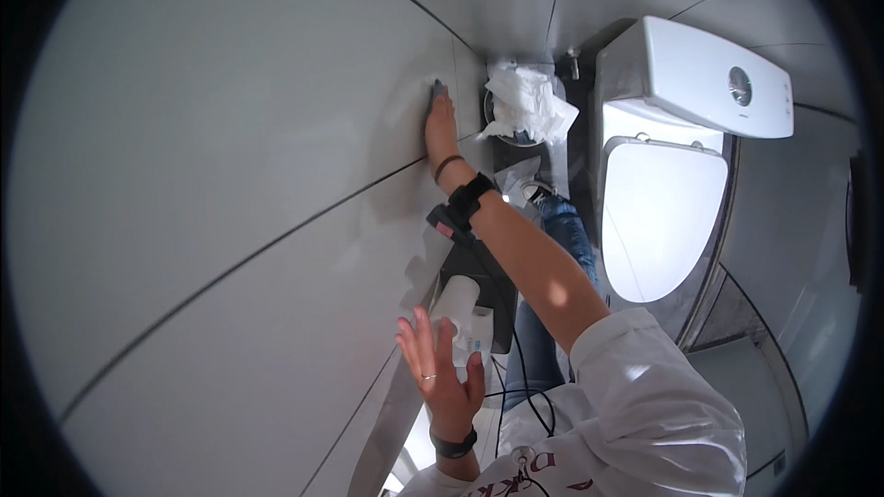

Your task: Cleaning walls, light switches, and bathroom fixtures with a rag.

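My right hand (pixel 442 128) reaches across to the pale tiled wall (pixel 276 117), holding a small grey cloth (pixel 436 91) flat against it. Most of the cloth is hidden behind the fingers. Lower down, my left hand (pixel 442 373) has its fingers spread and holds nothing; whether it touches the wall I cannot tell. Just beyond the left fingers, a white paper roll (pixel 459 295) and a small white box (pixel 482 328) rest on a dark shelf (pixel 498 290).
A waste bin (pixel 489 107) heaped with crumpled white paper (pixel 525 100) stands in the corner. To its right is a white toilet (pixel 659 221) with its lid down, under a cistern (pixel 704 76). A black cable (pixel 523 373) hangs by my body.
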A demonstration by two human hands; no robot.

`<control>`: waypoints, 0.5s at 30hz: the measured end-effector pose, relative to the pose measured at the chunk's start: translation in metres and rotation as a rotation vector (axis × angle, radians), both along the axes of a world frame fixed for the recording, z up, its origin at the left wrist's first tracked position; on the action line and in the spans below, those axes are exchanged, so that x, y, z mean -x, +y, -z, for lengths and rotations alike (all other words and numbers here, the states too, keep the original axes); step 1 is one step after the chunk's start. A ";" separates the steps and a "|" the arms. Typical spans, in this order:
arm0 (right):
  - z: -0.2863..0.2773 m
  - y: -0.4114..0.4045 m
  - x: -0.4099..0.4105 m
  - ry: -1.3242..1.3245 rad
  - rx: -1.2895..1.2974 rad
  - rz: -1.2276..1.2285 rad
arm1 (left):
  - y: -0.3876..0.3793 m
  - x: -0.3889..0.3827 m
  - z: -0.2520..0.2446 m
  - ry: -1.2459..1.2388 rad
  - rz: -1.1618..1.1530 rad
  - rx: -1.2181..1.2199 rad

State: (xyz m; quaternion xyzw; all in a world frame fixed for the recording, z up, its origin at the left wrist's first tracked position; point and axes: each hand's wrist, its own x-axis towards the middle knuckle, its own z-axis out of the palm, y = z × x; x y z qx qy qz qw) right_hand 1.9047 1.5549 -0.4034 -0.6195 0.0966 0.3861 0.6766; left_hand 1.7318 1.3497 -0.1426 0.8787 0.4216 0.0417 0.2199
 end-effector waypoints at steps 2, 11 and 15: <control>-0.028 -0.014 0.005 0.147 -0.123 0.086 | -0.009 0.004 -0.008 -0.072 0.013 -0.026; -0.143 -0.167 0.016 0.635 -0.962 0.180 | -0.063 0.091 -0.043 -0.274 0.139 -0.196; -0.230 -0.281 0.042 0.568 -1.207 0.239 | -0.081 0.133 -0.072 -0.309 0.184 -0.190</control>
